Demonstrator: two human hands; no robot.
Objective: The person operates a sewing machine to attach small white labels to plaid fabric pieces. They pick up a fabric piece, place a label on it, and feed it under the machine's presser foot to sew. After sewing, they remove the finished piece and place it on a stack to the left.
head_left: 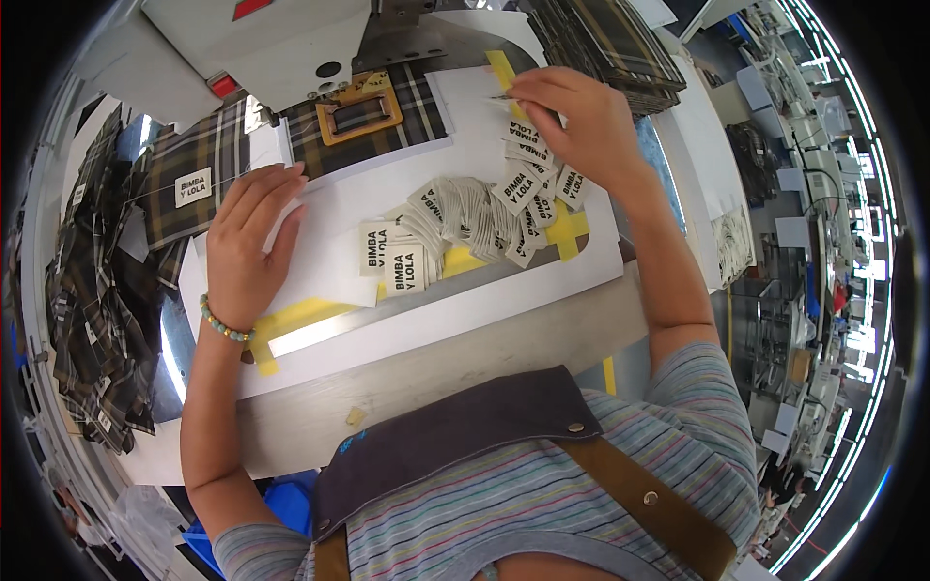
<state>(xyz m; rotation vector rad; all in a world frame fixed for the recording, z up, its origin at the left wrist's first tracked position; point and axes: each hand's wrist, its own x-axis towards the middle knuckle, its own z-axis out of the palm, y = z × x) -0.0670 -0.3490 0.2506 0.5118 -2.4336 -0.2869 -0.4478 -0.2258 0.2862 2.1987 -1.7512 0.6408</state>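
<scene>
My left hand (254,232) rests palm down by the edge of the plaid fabric piece (281,160), fingers stretched out and thumb apart. A thin thread runs between it and a plaid piece with a sewn-on white label (193,187). At the far right of the work surface, my right hand (581,121) pinches a small thin thing that I cannot make out. Below it, a fanned heap of white fabric labels (465,215) lies on the white sheet. A wooden-coloured frame (359,116) presses on plaid fabric under the sewing machine head (281,48).
Plaid pieces (102,320) hang in a pile at the left. A stack of folded plaid fabric (615,48) stands at the back right. Yellow tape (300,315) and a metal strip (315,339) cross the sheet's front. A blue bin (291,499) sits below the table.
</scene>
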